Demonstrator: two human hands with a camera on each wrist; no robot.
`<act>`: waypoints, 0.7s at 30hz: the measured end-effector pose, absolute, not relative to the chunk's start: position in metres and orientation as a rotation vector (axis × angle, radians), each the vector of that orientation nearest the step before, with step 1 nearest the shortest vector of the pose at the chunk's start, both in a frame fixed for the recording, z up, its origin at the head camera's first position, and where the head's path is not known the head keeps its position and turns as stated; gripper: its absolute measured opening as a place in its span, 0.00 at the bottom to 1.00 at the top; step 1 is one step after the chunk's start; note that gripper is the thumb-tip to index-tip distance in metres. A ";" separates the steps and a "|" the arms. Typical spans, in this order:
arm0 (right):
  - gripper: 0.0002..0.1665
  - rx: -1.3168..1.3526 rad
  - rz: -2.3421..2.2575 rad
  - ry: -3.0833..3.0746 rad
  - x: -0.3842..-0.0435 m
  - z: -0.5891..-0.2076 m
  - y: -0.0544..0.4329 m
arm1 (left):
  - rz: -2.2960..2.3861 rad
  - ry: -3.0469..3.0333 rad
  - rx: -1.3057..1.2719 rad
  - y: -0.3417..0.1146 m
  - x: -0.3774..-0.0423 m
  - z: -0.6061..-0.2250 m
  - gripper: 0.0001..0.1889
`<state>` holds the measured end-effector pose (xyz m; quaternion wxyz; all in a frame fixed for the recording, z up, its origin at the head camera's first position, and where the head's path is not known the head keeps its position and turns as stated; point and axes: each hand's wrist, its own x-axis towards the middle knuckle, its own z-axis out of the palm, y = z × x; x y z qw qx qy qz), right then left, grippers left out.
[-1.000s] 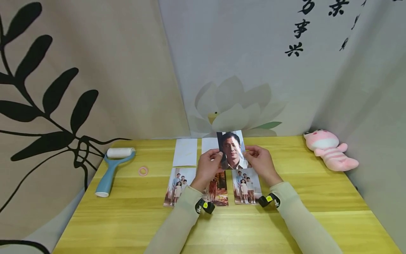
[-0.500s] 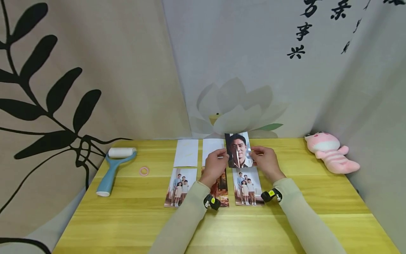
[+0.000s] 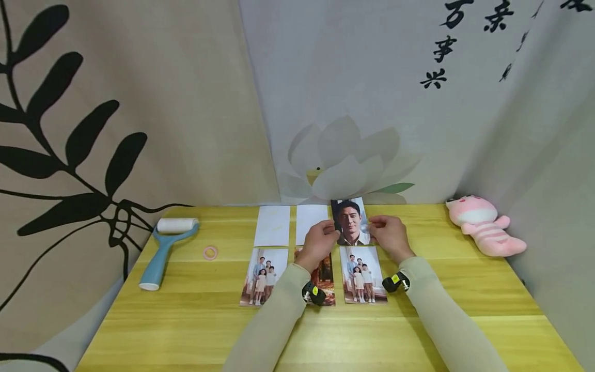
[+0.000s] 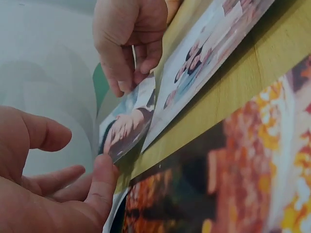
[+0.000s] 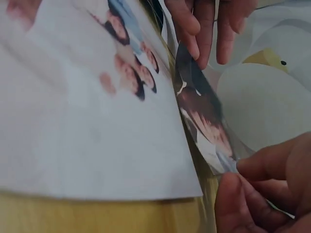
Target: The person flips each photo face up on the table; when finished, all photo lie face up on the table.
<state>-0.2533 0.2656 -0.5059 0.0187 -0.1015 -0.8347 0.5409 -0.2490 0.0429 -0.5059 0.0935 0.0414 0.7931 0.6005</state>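
Note:
A portrait photo (image 3: 349, 222) lies at the back of the table, right end of the back row, between both hands. My left hand (image 3: 319, 240) is at its left edge; in the left wrist view the left hand (image 4: 53, 189) has its fingers spread, one fingertip right at the photo's edge. With thumb and index finger, my right hand (image 5: 267, 189) pinches a corner of the portrait photo (image 5: 206, 121). In front lie a family photo (image 3: 363, 274) at right, an autumn photo (image 3: 327, 281) partly hidden by my left arm, and another family photo (image 3: 264, 274) at left.
Two white cards (image 3: 271, 226) lie in the back row, the right one partly behind my left hand. A blue-handled lint roller (image 3: 162, 253) and a pink tape ring (image 3: 210, 252) are at left. A pink plush toy (image 3: 485, 225) sits at right. A curtain (image 3: 353, 93) hangs behind the table.
Both hands have moved right with the portrait photo, then down onto the table beside the white cards. The left hand's fingers now look loosened from the photo's edge.

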 end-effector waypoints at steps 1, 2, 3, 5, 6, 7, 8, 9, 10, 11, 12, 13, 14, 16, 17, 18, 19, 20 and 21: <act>0.19 -0.316 1.658 -2.603 -0.253 -0.507 0.266 | 1.784 2.356 0.114 0.043 -0.249 -0.507 0.25; 0.19 -0.313 1.635 -2.613 -0.253 -0.507 0.266 | 1.784 2.362 0.107 0.043 -0.250 -0.507 0.25; 0.18 -0.312 1.615 -2.622 -0.253 -0.508 0.266 | 1.783 2.364 0.100 0.044 -0.250 -0.508 0.25; 0.18 -0.310 1.573 -2.642 -0.253 -0.509 0.266 | 1.777 2.368 0.084 0.044 -0.250 -0.507 0.24; 0.18 -0.306 1.555 -2.653 -0.253 -0.509 0.266 | 1.772 2.371 0.076 0.044 -0.249 -0.507 0.24; 0.19 -0.309 1.538 -2.662 -0.253 -0.509 0.267 | 1.766 2.377 0.070 0.045 -0.249 -0.507 0.23; 0.19 -0.312 1.526 -2.670 -0.252 -0.509 0.267 | 1.761 2.381 0.066 0.045 -0.249 -0.506 0.23; 0.19 -0.316 1.516 -2.677 -0.252 -0.510 0.267 | 1.755 2.385 0.063 0.046 -0.248 -0.506 0.22; 0.19 -0.316 1.504 -2.682 -0.252 -0.510 0.267 | 1.753 2.386 0.060 0.046 -0.248 -0.506 0.22; 0.19 -0.319 1.494 -2.686 -0.251 -0.510 0.267 | 1.751 2.387 0.058 0.046 -0.248 -0.506 0.22; 0.19 -0.320 1.479 -2.692 -0.251 -0.510 0.266 | 1.747 2.393 0.062 0.047 -0.248 -0.506 0.21; 0.19 -0.322 1.467 -2.695 -0.250 -0.510 0.266 | 1.745 2.400 0.068 0.047 -0.248 -0.506 0.21; 0.19 -0.321 1.457 -2.699 -0.250 -0.510 0.266 | 1.745 2.406 0.074 0.046 -0.247 -0.506 0.21; 0.20 -0.310 1.441 -2.709 -0.250 -0.510 0.266 | 1.748 2.411 0.086 0.045 -0.247 -0.504 0.21; 0.20 -0.310 1.432 -2.716 -0.250 -0.510 0.266 | 1.747 2.410 0.093 0.044 -0.246 -0.504 0.21; 0.20 -0.305 1.418 -2.726 -0.249 -0.510 0.266 | 1.745 2.411 0.103 0.043 -0.246 -0.503 0.21; 0.20 -0.298 1.398 -2.735 -0.249 -0.510 0.266 | 1.746 2.408 0.114 0.041 -0.245 -0.502 0.21; 0.20 -0.290 1.370 -2.747 -0.249 -0.510 0.266 | 1.747 2.403 0.124 0.039 -0.244 -0.501 0.21; 0.20 -0.281 1.337 -2.758 -0.250 -0.510 0.265 | 1.753 2.398 0.137 0.037 -0.244 -0.500 0.21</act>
